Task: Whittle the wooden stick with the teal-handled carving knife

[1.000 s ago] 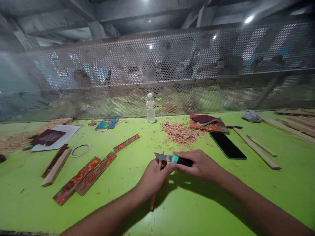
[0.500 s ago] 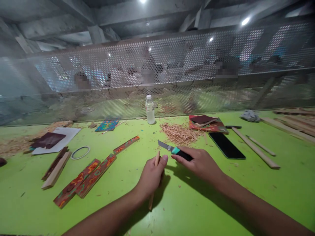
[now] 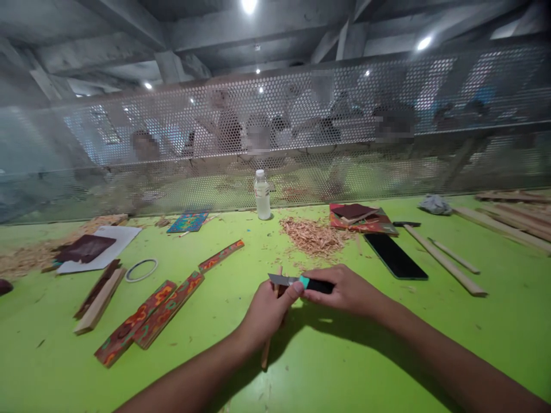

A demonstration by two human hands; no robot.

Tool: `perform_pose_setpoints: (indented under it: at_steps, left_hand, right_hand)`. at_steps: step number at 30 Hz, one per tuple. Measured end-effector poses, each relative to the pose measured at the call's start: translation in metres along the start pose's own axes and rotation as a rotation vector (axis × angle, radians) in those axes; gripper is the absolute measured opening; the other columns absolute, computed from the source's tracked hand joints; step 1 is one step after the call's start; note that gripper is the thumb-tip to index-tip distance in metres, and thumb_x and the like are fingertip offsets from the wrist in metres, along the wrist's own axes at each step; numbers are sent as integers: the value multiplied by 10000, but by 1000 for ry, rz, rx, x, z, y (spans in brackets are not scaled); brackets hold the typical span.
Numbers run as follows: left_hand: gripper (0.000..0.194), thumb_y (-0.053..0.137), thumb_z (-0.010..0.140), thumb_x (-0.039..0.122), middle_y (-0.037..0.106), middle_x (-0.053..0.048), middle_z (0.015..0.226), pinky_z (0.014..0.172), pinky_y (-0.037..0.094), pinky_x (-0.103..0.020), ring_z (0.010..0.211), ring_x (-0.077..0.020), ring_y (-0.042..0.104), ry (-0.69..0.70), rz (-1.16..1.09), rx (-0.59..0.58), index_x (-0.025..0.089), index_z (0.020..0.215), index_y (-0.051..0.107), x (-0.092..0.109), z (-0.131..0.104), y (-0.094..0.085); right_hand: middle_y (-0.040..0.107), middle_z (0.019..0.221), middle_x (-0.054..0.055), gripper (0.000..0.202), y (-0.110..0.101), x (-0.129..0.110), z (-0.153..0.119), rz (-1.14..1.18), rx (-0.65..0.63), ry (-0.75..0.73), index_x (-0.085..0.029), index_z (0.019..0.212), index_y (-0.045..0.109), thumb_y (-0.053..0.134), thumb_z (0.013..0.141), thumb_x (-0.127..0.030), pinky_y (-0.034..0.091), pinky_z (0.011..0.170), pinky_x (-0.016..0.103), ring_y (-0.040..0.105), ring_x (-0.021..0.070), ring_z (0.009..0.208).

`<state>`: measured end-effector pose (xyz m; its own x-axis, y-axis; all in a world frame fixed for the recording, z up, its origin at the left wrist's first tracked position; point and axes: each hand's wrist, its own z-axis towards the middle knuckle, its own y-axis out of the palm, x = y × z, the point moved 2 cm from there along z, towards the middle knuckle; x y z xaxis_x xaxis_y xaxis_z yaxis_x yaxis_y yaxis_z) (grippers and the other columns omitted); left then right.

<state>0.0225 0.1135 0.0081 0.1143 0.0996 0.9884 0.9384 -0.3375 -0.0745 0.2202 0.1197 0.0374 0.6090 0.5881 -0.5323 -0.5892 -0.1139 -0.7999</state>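
Observation:
A thin wooden stick (image 3: pixel 266 351) runs through the closed fingers of my left hand (image 3: pixel 267 312), its upper end poking out above them. My right hand (image 3: pixel 344 289) is closed around the black and teal handle of a utility knife (image 3: pixel 317 285). The knife's blade points left and lies across the stick near its upper end. My left thumb presses at the front of the knife, by the base of the blade. Behind both hands is a heap of wood shavings (image 3: pixel 316 236) on the green table (image 3: pixel 327 367).
Painted wooden strips (image 3: pixel 170 307), a ring (image 3: pixel 141 269) and wood pieces (image 3: pixel 99 301) lie to the left. A bottle (image 3: pixel 262 196) stands before a perforated screen (image 3: pixel 193 178). To the right are a phone (image 3: pixel 396 256), a hammer-like tool (image 3: pixel 447 261) and sandpaper (image 3: pixel 355 212) on painted boards.
My right hand has brought the knife down and left, so its blade now crosses the stick. My left thumb now touches the knife; the left hand has hardly moved.

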Motion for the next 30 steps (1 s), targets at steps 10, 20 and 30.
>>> perform_pose_setpoints:
  at_steps: [10,20,30]
  left_hand:
    - [625,613,785,839,373,103,475,383,262,-222,383,-82,327,-43,-20,55,242,692,455,-2,3,-1]
    - [672,708,671,862,390,111,459,348,295,-199,371,-71,329,-54,-38,-5,246,714,443,-3,3,0]
    - [627,706,727,822,412,101,481,375,301,-194,406,-77,359,-38,-22,-39,222,763,525,-2,1,-1]
  right_hand:
    - [825,1050,106,381,13,2,-3,-134,223,82,-242,1177,770,632,966,-528,556,703,357,776,290,832]
    - [801,824,25,325,-4,-1,-1,-50,106,28,-211,1038,792,636,972,-488,477,606,252,705,175,657]
    - [807,830,39,300,6,0,-2,-53,66,-26,-226,1030,784,606,972,-460,467,603,246,718,180,666]
